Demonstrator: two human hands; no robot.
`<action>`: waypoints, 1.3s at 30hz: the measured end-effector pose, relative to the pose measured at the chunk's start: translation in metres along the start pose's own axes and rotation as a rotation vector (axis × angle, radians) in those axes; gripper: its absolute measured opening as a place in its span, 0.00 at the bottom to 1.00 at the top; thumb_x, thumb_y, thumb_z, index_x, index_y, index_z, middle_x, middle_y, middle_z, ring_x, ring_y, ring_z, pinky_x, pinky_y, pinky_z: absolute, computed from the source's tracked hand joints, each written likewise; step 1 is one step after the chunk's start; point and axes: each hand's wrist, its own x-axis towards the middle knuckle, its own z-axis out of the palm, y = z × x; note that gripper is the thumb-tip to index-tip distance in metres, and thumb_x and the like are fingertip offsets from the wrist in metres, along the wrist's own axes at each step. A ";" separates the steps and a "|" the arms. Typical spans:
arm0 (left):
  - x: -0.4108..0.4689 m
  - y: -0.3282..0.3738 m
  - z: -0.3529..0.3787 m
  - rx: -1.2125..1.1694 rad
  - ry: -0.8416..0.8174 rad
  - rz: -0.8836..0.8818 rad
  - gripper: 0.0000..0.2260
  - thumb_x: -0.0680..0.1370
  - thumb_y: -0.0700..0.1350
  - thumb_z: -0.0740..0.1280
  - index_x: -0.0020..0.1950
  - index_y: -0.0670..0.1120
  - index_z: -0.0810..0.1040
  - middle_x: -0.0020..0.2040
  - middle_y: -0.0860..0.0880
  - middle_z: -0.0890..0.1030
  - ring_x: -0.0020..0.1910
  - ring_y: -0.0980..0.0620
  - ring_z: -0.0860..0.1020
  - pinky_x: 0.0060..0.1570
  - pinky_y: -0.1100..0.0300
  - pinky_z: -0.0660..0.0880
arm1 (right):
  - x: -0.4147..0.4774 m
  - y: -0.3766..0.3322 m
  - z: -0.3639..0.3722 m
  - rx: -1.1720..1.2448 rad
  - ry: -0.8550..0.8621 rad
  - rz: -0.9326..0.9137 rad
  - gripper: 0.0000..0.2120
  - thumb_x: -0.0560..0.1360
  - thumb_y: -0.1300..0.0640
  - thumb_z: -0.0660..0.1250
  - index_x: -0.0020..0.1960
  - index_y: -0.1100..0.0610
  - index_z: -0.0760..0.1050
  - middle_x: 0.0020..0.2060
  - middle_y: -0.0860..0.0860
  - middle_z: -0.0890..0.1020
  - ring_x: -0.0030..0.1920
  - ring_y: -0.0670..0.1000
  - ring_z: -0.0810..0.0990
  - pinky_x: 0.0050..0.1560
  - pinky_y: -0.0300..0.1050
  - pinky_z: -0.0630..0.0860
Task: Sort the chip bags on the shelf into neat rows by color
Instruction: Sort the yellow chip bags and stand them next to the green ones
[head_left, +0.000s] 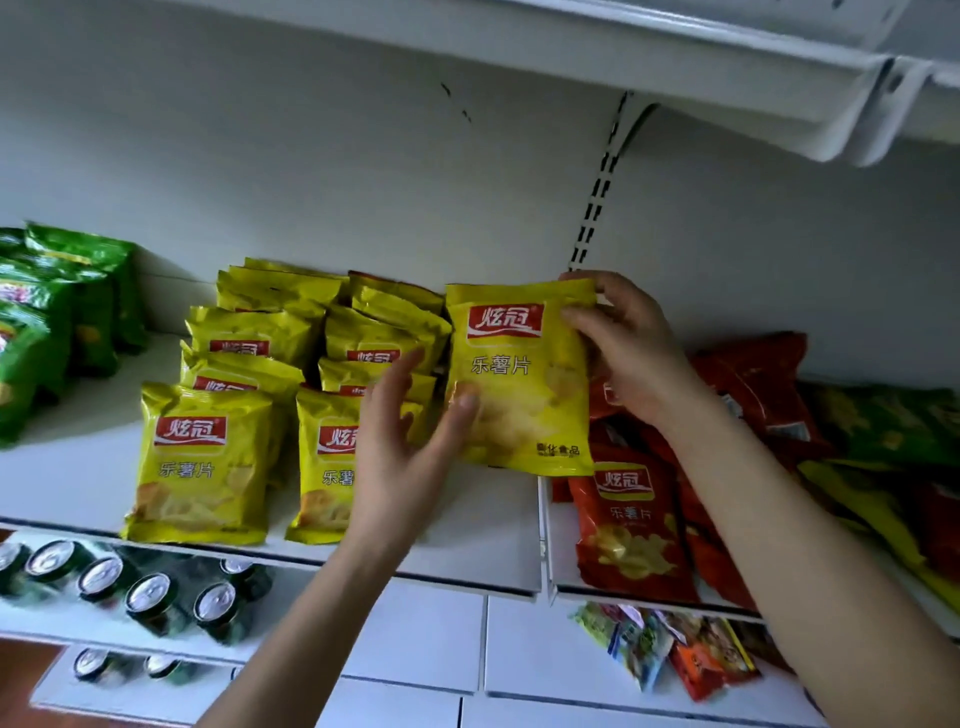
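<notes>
Evidently the yellow bag (519, 374) was held upright just right of the yellow rows (291, 395), probably to start a third: the right hand (634, 358) pinched its top corner, while the left hand (400, 447), fingers straight, steadied its lower edge by thumb. Red bags (634, 519) lay beyond.

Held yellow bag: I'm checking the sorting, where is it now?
Head view, centre: the held yellow bag, gripped by the right hand, is just right of the yellow rows and left of the red bags.
</notes>
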 end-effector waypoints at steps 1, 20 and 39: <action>0.002 -0.001 -0.002 -0.053 0.004 -0.064 0.28 0.70 0.58 0.72 0.67 0.56 0.69 0.64 0.53 0.74 0.61 0.61 0.74 0.53 0.69 0.74 | 0.000 0.001 -0.002 0.091 -0.022 0.068 0.13 0.75 0.68 0.61 0.47 0.50 0.74 0.41 0.51 0.79 0.39 0.48 0.78 0.33 0.38 0.76; -0.042 -0.097 0.027 0.824 -0.281 0.387 0.20 0.74 0.53 0.60 0.56 0.40 0.81 0.51 0.42 0.83 0.50 0.42 0.82 0.44 0.52 0.79 | 0.041 0.070 -0.027 -0.362 0.051 0.021 0.19 0.72 0.65 0.69 0.60 0.65 0.66 0.52 0.58 0.77 0.51 0.55 0.78 0.39 0.46 0.79; -0.056 -0.123 0.019 1.040 -0.528 0.496 0.21 0.76 0.52 0.56 0.47 0.40 0.83 0.48 0.40 0.83 0.51 0.40 0.80 0.45 0.50 0.78 | 0.022 0.093 -0.012 -0.965 -0.004 -0.004 0.20 0.75 0.51 0.66 0.61 0.64 0.71 0.57 0.60 0.77 0.58 0.58 0.75 0.54 0.48 0.70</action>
